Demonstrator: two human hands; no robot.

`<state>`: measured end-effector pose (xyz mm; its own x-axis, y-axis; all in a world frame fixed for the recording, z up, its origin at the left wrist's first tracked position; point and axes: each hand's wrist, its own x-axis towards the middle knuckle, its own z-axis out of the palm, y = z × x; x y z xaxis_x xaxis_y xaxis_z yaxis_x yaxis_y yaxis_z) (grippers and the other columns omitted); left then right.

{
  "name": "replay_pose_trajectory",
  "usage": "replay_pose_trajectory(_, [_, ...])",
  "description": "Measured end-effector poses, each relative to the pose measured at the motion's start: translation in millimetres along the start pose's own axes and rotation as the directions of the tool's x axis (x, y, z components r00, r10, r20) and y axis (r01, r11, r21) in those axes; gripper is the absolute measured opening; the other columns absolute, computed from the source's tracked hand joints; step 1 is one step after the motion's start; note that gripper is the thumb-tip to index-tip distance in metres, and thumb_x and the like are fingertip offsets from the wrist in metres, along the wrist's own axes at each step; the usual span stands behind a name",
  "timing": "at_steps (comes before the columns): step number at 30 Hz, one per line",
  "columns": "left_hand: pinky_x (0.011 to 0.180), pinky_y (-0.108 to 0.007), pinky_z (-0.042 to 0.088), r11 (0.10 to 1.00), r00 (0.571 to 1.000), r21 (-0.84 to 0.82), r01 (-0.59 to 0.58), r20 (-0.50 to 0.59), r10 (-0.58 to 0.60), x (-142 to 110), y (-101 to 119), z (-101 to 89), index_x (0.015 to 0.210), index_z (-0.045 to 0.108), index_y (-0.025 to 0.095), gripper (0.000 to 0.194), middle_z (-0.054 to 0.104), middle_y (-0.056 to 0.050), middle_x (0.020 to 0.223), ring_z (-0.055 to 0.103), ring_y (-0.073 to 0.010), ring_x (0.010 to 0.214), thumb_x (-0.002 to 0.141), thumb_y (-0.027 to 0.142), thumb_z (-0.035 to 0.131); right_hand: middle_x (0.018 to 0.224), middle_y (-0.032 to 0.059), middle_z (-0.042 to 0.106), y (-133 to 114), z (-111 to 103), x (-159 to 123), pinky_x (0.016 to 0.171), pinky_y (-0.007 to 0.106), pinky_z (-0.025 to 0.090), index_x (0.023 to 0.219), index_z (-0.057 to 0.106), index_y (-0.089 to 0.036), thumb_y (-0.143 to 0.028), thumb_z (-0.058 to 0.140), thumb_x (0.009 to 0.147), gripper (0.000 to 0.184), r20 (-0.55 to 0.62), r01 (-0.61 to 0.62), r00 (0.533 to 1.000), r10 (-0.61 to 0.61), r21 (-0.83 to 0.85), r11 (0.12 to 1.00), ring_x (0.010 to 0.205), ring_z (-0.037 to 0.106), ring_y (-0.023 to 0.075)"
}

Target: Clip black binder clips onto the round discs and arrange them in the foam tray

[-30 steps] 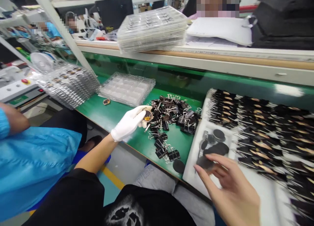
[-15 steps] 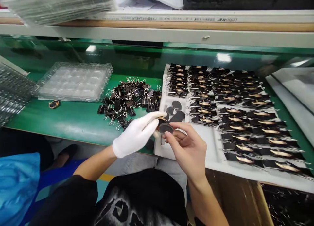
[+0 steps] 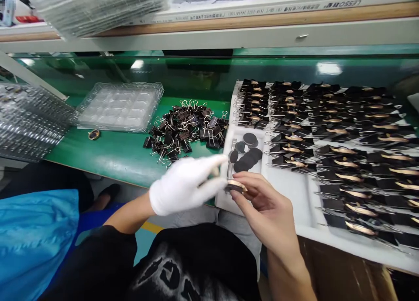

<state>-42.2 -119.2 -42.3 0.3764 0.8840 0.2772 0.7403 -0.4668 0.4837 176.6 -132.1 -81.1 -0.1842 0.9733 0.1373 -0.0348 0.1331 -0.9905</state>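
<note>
My right hand (image 3: 266, 205), bare, pinches a small round gold-rimmed black piece (image 3: 236, 186) between thumb and fingers, tilted nearly edge-on. My left hand (image 3: 188, 185), in a white glove, is open just left of it, thumb and forefinger apart; the thumb tip is close to the piece, and I cannot tell if it touches. Beyond the hands, several dark round discs (image 3: 248, 159) lie in a white tray (image 3: 294, 192). A heap of black binder clips (image 3: 186, 126) is on the green table behind my left hand.
Rows of binder-clipped gold-edged pieces (image 3: 327, 131) fill much of the white tray. Left are clear plastic trays (image 3: 121, 107), a single gold-rimmed piece (image 3: 94, 135) and a clear plastic stack (image 3: 32, 122). A shelf edge (image 3: 209, 32) crosses above. Someone in blue (image 3: 39, 235) is at left.
My left hand has let go of the gold-rimmed piece, which my right hand now holds alone. The dark disc that faced up has turned out of view. The camera view has shifted left.
</note>
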Motion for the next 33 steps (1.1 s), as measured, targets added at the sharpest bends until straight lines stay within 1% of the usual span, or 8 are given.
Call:
replay_pose_trajectory(4, [0.065, -0.033, 0.044, 0.758, 0.929, 0.540, 0.366, -0.266, -0.259, 18, -40, -19.2, 0.071, 0.067, 0.018, 0.056, 0.065, -0.006, 0.060, 0.067, -0.0212, 0.064, 0.104, 0.057, 0.047, 0.094, 0.0027, 0.078, 5, -1, 5, 0.072, 0.030, 0.066, 0.102, 0.075, -0.026, -0.024, 0.081, 0.089, 0.013, -0.097, -0.089, 0.990, 0.107, 0.167, 0.982, 0.077, 0.074, 0.0157])
replay_pose_trajectory(7, [0.062, -0.032, 0.040, 0.584, 0.869, 0.671, 0.457, -0.197, -0.453, 36, -59, -18.6, 0.071, 0.068, 0.016, 0.064, 0.062, -0.009, 0.059, 0.068, -0.0264, 0.065, 0.102, 0.066, 0.041, 0.093, 0.0038, 0.078, 9, -3, 9, 0.063, 0.030, 0.063, 0.101, 0.072, -0.024, -0.030, 0.082, 0.088, 0.017, -0.060, -0.132, 0.986, 0.153, 0.263, 0.956, 0.070, 0.071, 0.0154])
replay_pose_trajectory(11, [0.066, -0.035, 0.044, 0.577, 0.831, 0.699, 0.423, -0.046, -0.554, 52, -67, -13.1, 0.074, 0.070, 0.016, 0.050, 0.065, -0.012, 0.065, 0.070, -0.0310, 0.073, 0.099, 0.053, 0.047, 0.092, 0.0030, 0.078, 11, -7, 6, 0.065, 0.030, 0.063, 0.103, 0.071, -0.024, -0.031, 0.082, 0.088, 0.020, -0.029, -0.146, 0.987, 0.161, 0.284, 0.948, 0.069, 0.071, 0.0150])
replay_pose_trajectory(15, [0.056, -0.030, 0.035, 0.728, 0.866, 0.553, 0.405, 0.024, -0.500, 58, -68, -28.7, 0.055, 0.052, 0.019, 0.045, 0.048, -0.003, 0.050, 0.052, -0.0172, 0.052, 0.092, 0.044, 0.055, 0.097, 0.0036, 0.078, 9, -12, 2, 0.068, 0.030, 0.062, 0.105, 0.073, -0.025, -0.029, 0.082, 0.089, 0.019, -0.038, -0.148, 0.985, 0.165, 0.288, 0.946, 0.076, 0.072, 0.0159])
replay_pose_trajectory(18, [0.050, -0.028, 0.026, 0.886, 0.913, 0.259, 0.384, 0.036, -0.406, 58, -61, -42.9, 0.050, 0.034, 0.020, 0.051, 0.035, 0.003, 0.046, 0.034, -0.0095, 0.046, 0.091, 0.039, 0.058, 0.113, 0.0070, 0.078, 4, -10, 4, 0.067, 0.030, 0.061, 0.103, 0.075, -0.025, -0.030, 0.081, 0.090, 0.016, -0.005, -0.184, 0.980, 0.197, 0.330, 0.926, 0.082, 0.073, 0.0169])
replay_pose_trajectory(22, [0.050, -0.025, 0.031, 0.975, 0.957, -0.044, 0.220, -0.185, -0.224, 48, -32, -32.9, 0.054, 0.038, 0.020, 0.049, 0.043, 0.005, 0.049, 0.039, -0.0070, 0.048, 0.096, 0.036, 0.059, 0.119, 0.0081, 0.078, 1, 1, 13, 0.069, 0.034, 0.061, 0.102, 0.074, -0.027, -0.034, 0.081, 0.090, 0.015, 0.128, -0.228, 0.973, 0.193, 0.394, 0.890, 0.079, 0.072, 0.0172])
replay_pose_trajectory(27, [0.051, -0.025, 0.037, 0.995, 0.940, 0.011, -0.099, -0.328, 0.097, 28, 5, 1.5, 0.056, 0.048, 0.020, 0.047, 0.053, 0.006, 0.047, 0.047, -0.0069, 0.045, 0.097, 0.037, 0.064, 0.081, 0.0004, 0.075, 4, 10, 15, 0.065, 0.038, 0.064, 0.102, 0.069, -0.028, -0.041, 0.084, 0.086, 0.025, 0.214, -0.176, 0.973, 0.084, 0.456, 0.872, 0.072, 0.074, 0.0205])
replay_pose_trajectory(33, [0.049, -0.027, 0.032, 0.983, 0.975, 0.173, -0.055, -0.205, 0.091, 24, 5, 4.9, 0.059, 0.045, 0.021, 0.057, 0.047, 0.006, 0.046, 0.044, -0.0086, 0.042, 0.078, 0.068, 0.072, 0.080, 0.0028, 0.079, -1, -1, 7, 0.064, 0.032, 0.065, 0.098, 0.072, -0.025, -0.030, 0.084, 0.086, 0.018, 0.203, -0.099, 0.979, 0.017, 0.404, 0.910, 0.066, 0.076, 0.0182])
